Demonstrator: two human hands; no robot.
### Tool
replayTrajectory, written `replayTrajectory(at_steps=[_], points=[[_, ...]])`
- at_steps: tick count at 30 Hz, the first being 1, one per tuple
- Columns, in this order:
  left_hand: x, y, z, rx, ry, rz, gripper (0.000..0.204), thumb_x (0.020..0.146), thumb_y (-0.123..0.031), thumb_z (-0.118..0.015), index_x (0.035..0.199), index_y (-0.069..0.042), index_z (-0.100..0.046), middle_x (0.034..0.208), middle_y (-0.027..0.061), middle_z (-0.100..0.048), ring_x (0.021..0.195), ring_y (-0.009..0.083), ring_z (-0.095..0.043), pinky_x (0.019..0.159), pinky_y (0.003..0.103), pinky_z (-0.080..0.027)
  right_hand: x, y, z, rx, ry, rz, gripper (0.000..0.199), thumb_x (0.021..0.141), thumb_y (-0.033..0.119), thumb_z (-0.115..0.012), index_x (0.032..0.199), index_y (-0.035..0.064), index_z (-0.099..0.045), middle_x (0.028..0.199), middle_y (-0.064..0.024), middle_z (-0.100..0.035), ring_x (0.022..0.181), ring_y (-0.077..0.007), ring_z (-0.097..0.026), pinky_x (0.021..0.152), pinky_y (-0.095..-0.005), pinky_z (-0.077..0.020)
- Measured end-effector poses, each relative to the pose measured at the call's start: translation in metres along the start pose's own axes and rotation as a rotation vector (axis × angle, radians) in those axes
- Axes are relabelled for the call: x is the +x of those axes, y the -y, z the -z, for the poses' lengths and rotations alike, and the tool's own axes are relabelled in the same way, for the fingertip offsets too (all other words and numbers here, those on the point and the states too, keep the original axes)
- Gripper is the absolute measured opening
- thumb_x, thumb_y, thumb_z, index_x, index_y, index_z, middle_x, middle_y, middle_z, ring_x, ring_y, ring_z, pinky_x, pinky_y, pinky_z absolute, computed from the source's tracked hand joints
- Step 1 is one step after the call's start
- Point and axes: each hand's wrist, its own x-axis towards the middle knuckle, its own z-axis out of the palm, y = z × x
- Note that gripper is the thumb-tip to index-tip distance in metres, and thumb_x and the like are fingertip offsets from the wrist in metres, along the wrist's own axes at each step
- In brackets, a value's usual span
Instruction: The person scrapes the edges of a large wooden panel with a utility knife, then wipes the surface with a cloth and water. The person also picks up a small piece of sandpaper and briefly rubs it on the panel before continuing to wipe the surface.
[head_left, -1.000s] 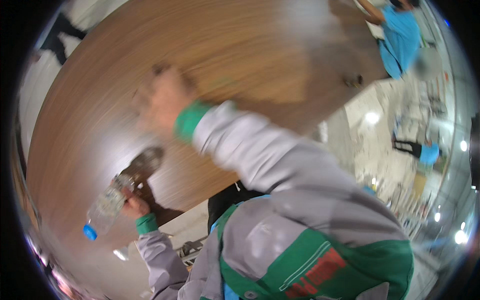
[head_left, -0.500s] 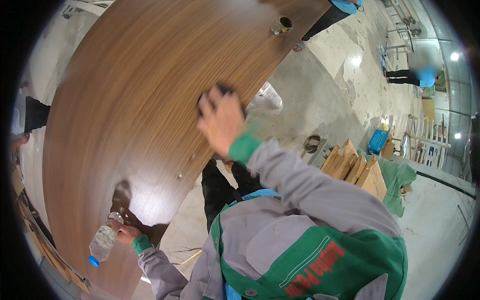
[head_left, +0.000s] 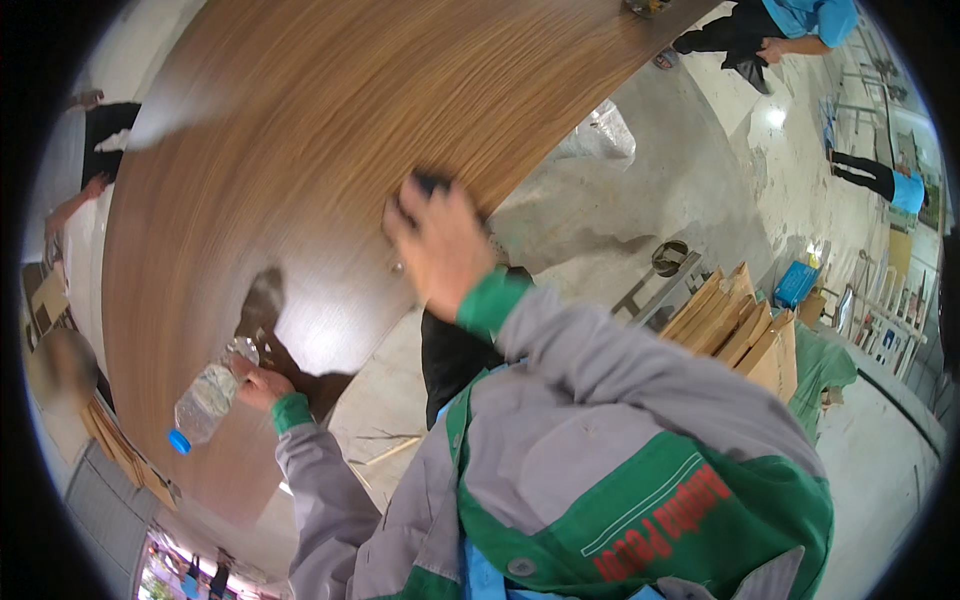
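Observation:
A long brown wood-grain tabletop (head_left: 290, 150) stretches out in front of me. My left hand (head_left: 263, 386) is closed around a clear plastic bottle (head_left: 205, 404) near the table's left end. The bottle lies tilted, with its blue cap pointing away from my hand toward the lower left. My right hand (head_left: 447, 250) presses a dark, soft-looking pad or cloth (head_left: 433, 183) against the tabletop close to its right edge. Motion blurs that hand, and most of the pad is hidden under the fingers.
A jar (head_left: 647, 7) stands at the table's far end. Clear plastic wrapping (head_left: 603, 135) lies beyond the right edge. Cardboard pieces (head_left: 725, 320), a blue box (head_left: 796, 285) and green sheeting (head_left: 825, 370) are at right. Co-workers stand at far right (head_left: 800, 25) and at left (head_left: 105, 140).
The view has shifted, so the jar now sits at the top rim and more of the co-workers shows. My right hand still moves with the dark pad; the left keeps hold of the bottle.

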Motion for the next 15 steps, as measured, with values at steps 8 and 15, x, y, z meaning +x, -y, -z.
replayTrajectory(at_steps=[8,15], points=[[-0.002,-0.017,-0.008,0.047,0.108,-0.059,0.078,0.1,-0.04,-0.068,0.151,0.008,-0.034,0.149,0.0226,-0.048,0.132,0.0281,-0.052,0.114,0.042,-0.04,0.034,-0.088,-0.011,0.284,-0.744,-0.776,0.073,0.1,0.013,-0.053,0.158,-0.0079,-0.014,0.158,-0.0392,-0.025,0.147,-0.0527,-0.027,0.122,-0.0559,-0.0229],[0.013,-0.024,-0.014,0.058,0.304,-0.29,0.07,0.105,-0.039,-0.059,0.148,0.012,-0.038,0.144,0.0227,-0.054,0.127,0.0287,-0.056,0.113,0.042,-0.042,-0.024,0.094,-0.043,0.963,-0.929,-0.778,0.072,0.103,0.017,-0.047,0.155,-0.0163,-0.01,0.157,-0.0367,-0.03,0.145,-0.0514,-0.032,0.122,-0.0502,-0.0238]])
